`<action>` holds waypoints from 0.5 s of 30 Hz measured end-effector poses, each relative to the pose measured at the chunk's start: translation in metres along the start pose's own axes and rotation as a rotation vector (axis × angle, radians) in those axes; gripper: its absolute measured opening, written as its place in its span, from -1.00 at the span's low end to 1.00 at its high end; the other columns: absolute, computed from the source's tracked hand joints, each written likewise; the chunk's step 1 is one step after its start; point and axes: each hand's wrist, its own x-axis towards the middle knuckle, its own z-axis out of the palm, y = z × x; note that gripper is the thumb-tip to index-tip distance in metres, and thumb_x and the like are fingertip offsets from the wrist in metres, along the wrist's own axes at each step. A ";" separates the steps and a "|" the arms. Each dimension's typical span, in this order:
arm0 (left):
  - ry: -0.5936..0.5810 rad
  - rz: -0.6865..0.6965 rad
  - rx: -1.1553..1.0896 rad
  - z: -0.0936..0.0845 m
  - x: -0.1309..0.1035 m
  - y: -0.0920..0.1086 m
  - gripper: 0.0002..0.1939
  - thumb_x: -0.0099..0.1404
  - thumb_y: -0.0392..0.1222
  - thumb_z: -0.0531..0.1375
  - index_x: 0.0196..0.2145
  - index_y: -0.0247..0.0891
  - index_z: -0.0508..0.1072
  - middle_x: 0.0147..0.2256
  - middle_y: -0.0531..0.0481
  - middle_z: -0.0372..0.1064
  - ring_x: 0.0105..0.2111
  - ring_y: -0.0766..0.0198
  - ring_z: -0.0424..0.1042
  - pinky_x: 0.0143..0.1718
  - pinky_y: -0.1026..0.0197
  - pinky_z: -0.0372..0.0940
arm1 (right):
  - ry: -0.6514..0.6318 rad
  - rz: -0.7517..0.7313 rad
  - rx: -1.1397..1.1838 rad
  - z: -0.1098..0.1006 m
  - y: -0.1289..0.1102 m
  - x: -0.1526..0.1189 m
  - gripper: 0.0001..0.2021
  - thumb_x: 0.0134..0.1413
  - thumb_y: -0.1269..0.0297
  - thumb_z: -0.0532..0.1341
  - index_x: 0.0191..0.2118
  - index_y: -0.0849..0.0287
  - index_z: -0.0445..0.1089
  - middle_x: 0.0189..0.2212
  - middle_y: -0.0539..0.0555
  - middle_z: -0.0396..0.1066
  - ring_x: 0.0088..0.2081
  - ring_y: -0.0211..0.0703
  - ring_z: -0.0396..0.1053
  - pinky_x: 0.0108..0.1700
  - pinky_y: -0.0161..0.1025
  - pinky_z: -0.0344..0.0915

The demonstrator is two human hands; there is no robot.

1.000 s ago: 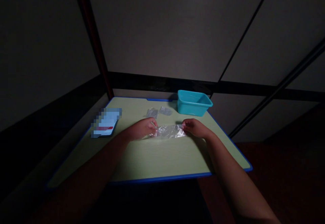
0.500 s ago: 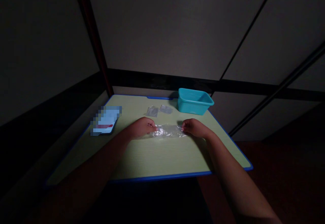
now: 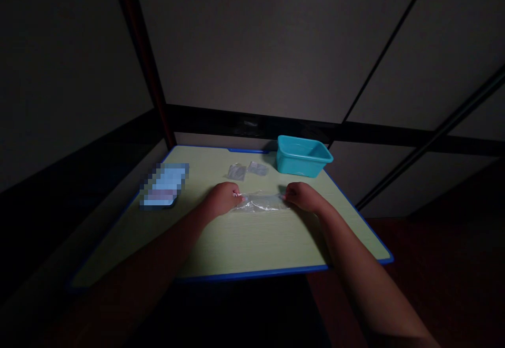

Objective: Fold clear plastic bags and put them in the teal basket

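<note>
A clear, shiny plastic bag [image 3: 262, 202] is stretched sideways between my two hands, low over the middle of the table. My left hand [image 3: 225, 198] is closed, pinching its left end between thumb and fingers. At the right end, my right hand [image 3: 300, 197] is closed on the bag in the same way. Beyond the hands, two small folded clear plastic pieces lie side by side, one on the left [image 3: 237, 171] and one on the right [image 3: 258, 168].
A turquoise plastic basket [image 3: 302, 165] stands at the table's back right. A blurred-out flat device [image 3: 163, 186] lies near the left edge. The pale table [image 3: 252, 242] has a blue rim, and a panelled wall rises behind it.
The plastic bag looks smoother and more evenly stretched, with fewer crinkles near my left hand. Both hands keep their grip in nearly the same place.
</note>
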 end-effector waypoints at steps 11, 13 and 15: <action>0.018 0.006 -0.049 0.000 0.001 0.004 -0.74 0.15 -0.07 0.12 -0.56 -0.30 0.38 -0.58 0.02 0.33 -0.51 0.29 0.30 -0.50 0.30 0.10 | 0.000 0.050 0.038 -0.004 -0.004 -0.003 -0.75 0.11 0.24 0.11 -0.53 0.23 0.33 -0.60 0.08 0.38 -0.58 -0.28 0.17 -0.51 -0.30 -0.04; 0.034 0.022 -0.065 0.001 0.002 0.003 -0.78 0.13 -0.11 0.13 -0.58 -0.29 0.37 -0.59 0.03 0.32 -0.52 0.29 0.30 -0.50 0.30 0.10 | 0.005 0.064 0.020 -0.002 -0.003 -0.001 -0.80 0.08 0.28 0.13 -0.50 0.24 0.35 -0.58 0.08 0.40 -0.57 -0.28 0.20 -0.51 -0.32 -0.03; 0.037 0.020 -0.077 0.002 0.003 0.002 -0.80 0.10 -0.14 0.13 -0.60 -0.28 0.35 -0.60 0.04 0.32 -0.53 0.29 0.31 -0.50 0.30 0.11 | 0.002 0.071 -0.003 -0.001 -0.002 0.000 -0.84 0.05 0.31 0.15 -0.48 0.25 0.37 -0.57 0.06 0.42 -0.56 -0.29 0.22 -0.51 -0.34 -0.02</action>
